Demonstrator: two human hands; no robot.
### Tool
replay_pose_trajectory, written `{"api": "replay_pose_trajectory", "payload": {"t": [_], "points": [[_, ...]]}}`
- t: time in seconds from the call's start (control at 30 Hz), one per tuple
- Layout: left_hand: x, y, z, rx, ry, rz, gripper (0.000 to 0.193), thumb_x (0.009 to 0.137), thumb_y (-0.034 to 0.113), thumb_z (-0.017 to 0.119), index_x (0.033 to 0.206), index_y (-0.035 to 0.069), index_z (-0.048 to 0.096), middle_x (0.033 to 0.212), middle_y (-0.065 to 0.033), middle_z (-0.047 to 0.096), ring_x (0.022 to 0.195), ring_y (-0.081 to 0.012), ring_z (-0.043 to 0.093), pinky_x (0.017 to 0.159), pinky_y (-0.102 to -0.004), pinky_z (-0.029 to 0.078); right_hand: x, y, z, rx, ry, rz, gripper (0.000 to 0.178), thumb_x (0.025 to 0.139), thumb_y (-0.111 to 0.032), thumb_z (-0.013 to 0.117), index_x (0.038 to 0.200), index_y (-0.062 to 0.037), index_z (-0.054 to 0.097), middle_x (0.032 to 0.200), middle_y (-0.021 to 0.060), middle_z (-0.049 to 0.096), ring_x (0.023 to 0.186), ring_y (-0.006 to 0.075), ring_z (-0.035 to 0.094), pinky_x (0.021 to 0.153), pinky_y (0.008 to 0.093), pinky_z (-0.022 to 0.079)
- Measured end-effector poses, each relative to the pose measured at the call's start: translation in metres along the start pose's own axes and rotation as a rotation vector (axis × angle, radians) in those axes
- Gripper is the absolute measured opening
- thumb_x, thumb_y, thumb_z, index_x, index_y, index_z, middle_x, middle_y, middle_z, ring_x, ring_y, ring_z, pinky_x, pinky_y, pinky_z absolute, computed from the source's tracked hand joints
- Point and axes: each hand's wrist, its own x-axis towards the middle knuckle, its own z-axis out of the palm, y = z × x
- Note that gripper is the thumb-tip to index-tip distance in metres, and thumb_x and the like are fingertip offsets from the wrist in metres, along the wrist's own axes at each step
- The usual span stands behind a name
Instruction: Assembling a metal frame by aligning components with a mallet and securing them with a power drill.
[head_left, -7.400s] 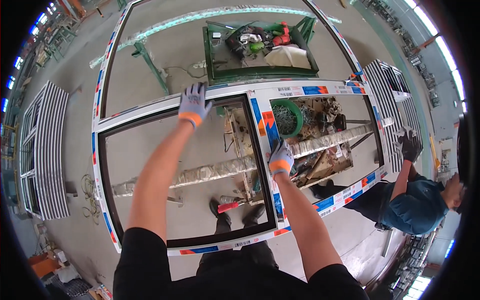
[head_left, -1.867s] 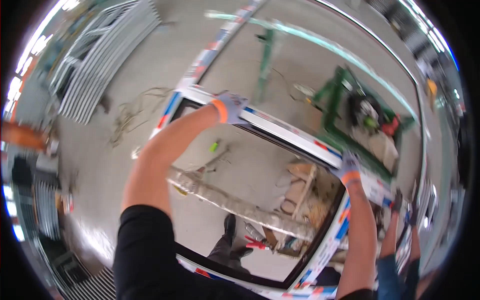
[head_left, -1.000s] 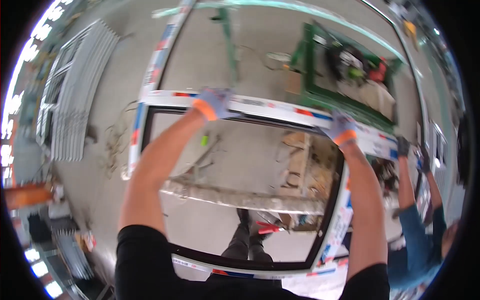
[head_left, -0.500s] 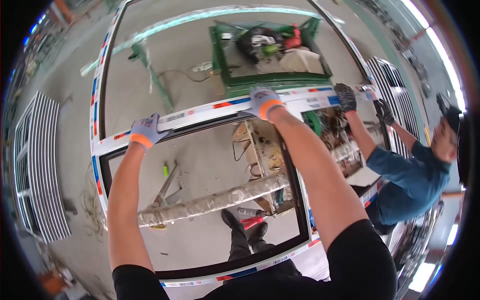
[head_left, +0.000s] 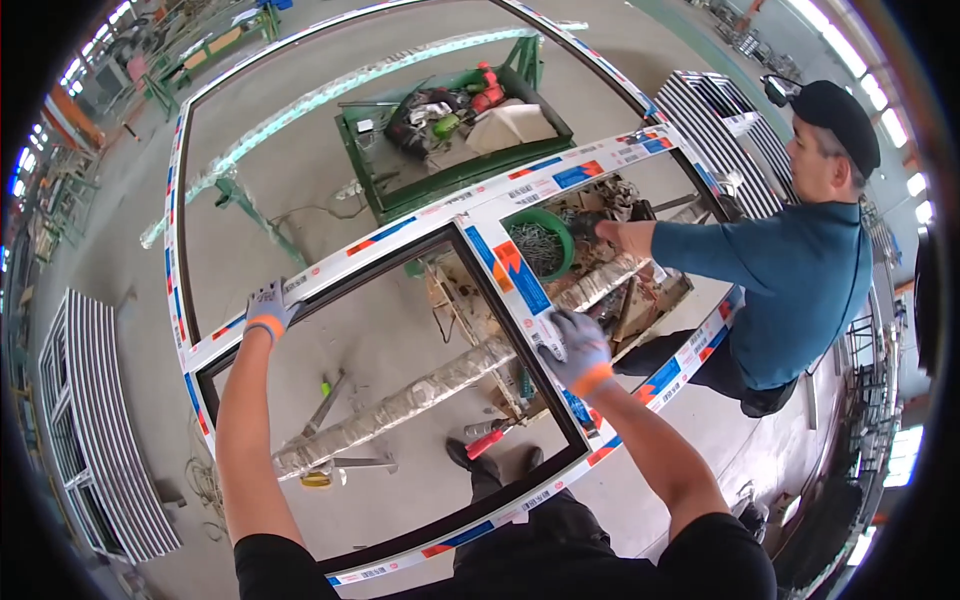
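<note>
A large white window frame (head_left: 380,236), with striped protective film and black inner edges, lies across supports in front of me. My left hand (head_left: 268,308), in a grey glove with an orange cuff, grips the long crossbar near its left end. My right hand (head_left: 580,350), gloved alike, is closed over the short upright bar (head_left: 508,270) that parts the two near openings. On the right a co-worker in a teal top reaches a gloved hand (head_left: 590,226) through the near right opening, beside a green bowl (head_left: 538,245) of screws.
Wrapped support beams (head_left: 400,408) run beneath the frame. Beyond the crossbar stands a green bin (head_left: 375,190) with tools and cloth. Stacked frames lean at left (head_left: 100,430) and right (head_left: 700,130). A red-handled tool (head_left: 486,442) lies by my feet.
My right hand has moved from the long crossbar to the short upright bar. The co-worker's hand has left the crossbar and reaches down by the bowl. My view has shifted.
</note>
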Motion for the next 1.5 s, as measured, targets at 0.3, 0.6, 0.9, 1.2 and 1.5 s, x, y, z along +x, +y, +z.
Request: {"api": "replay_pose_trajectory", "payload": {"t": [0.3, 0.6, 0.9, 1.2, 1.5], "points": [[0.045, 0.05, 0.025, 0.031, 0.168, 0.0, 0.065, 0.084, 0.042, 0.063, 0.139, 0.015, 0.043, 0.13, -0.0139, 0.054, 0.119, -0.0322, 0.051, 0.104, -0.0493, 0.037, -0.13, 0.068, -0.028, -0.011, 0.011, 0.243, 0.042, 0.082, -0.027, 0.068, 0.115, -0.0029, 0.057, 0.118, 0.017, 0.057, 0.111, 0.0368, 0.051, 0.097, 0.0455, 0.04], [-0.117, 0.394, -0.048, -0.58, 0.547, 0.59, 0.029, 0.084, 0.022, 0.06, 0.11, 0.008, 0.061, 0.103, -0.0154, 0.06, 0.099, -0.0367, 0.054, 0.09, -0.0478, 0.042, -0.124, 0.125, -0.022, 0.066, -0.118, 0.183, 0.04, 0.084, -0.028, 0.063, 0.114, -0.0022, 0.058, 0.113, 0.0187, 0.058, 0.108, 0.0366, 0.053, 0.096, 0.0448, 0.041], [-0.143, 0.54, -0.004, -0.407, 0.277, 0.576, 0.024, 0.087, 0.026, 0.057, 0.103, 0.009, 0.063, 0.099, -0.0123, 0.062, 0.096, -0.0315, 0.057, 0.085, -0.0429, 0.046, -0.013, 0.294, 0.093, -0.38, -0.685, -0.176, 0.046, 0.085, -0.029, 0.058, 0.124, -0.0038, 0.056, 0.124, 0.0195, 0.06, 0.117, 0.0327, 0.056, 0.1, 0.0434, 0.041], [-0.143, 0.533, -0.01, -0.355, 0.136, 0.573, 0.032, 0.084, 0.033, 0.06, 0.101, 0.006, 0.065, 0.09, -0.0105, 0.062, 0.09, -0.0301, 0.059, 0.083, -0.0411, 0.047, 0.039, 0.316, 0.21, -0.477, -0.983, -0.419, 0.034, 0.088, -0.024, 0.05, 0.115, -0.0081, 0.063, 0.122, 0.0143, 0.063, 0.119, 0.0302, 0.055, 0.103, 0.0508, 0.035], [-0.142, 0.543, -0.022, -0.312, -0.018, 0.543, 0.041, 0.085, 0.039, 0.058, 0.107, 0.006, 0.065, 0.098, -0.0108, 0.063, 0.096, -0.0293, 0.058, 0.087, -0.0411, 0.045, 0.025, 0.353, 0.177, -0.333, -0.733, -0.574, 0.058, 0.079, -0.015, 0.052, 0.135, 0.0009, 0.047, 0.139, 0.0217, 0.05, 0.128, 0.0367, 0.047, 0.109, 0.0496, 0.032]]}}
